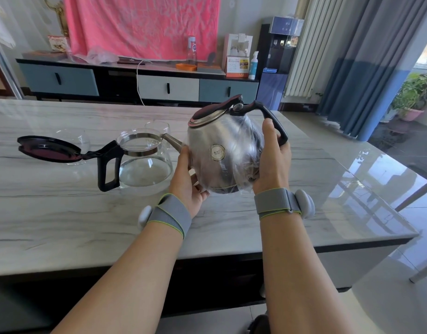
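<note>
A steel kettle (pixel 217 150) wrapped in clear plastic film hangs above the marble table (pixel 87 213), tilted with its spout toward the left. Its dark lid is down and its black handle points right. My left hand (pixel 187 179) cups the kettle's lower left side near the spout. My right hand (pixel 274 155) holds the right side, thumb on the body and fingers curled round the handle's lower part. Left of the kettle stands a glass pot (pixel 145 162) with a black handle and its dark lid (pixel 48 148) swung open.
A glass cup (pixel 157 127) stands behind the glass pot, and another clear glass piece (pixel 81 139) sits behind the open lid. The table's right edge runs close to my right arm. A cabinet with bottles and a calendar lines the far wall.
</note>
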Demonstrator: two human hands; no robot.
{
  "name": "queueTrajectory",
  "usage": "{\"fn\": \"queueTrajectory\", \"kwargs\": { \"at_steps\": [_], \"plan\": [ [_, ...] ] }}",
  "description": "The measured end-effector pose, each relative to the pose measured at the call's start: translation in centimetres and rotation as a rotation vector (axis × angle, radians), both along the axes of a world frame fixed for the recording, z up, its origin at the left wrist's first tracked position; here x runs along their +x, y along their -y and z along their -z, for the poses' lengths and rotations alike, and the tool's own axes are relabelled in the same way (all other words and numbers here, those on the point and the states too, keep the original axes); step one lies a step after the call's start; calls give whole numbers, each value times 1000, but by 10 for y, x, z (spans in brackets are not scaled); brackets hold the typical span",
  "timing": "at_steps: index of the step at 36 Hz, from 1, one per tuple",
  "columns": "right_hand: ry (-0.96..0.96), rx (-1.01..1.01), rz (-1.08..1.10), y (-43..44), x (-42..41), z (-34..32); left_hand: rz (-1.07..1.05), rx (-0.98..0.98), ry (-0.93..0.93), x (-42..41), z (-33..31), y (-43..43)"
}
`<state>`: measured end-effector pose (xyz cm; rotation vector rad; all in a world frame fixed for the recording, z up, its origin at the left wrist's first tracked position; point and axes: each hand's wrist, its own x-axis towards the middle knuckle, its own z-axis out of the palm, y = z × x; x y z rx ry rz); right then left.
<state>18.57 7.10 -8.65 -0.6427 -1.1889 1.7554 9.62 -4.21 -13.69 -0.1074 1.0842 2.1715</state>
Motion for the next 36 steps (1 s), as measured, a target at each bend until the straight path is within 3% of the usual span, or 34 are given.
{"fn": "queueTrajectory", "kwargs": {
  "at_steps": [36],
  "plan": [
    [41, -29, 11, 12, 3, -6, -22, 49, 6, -1, 1, 1]
  ]
}}
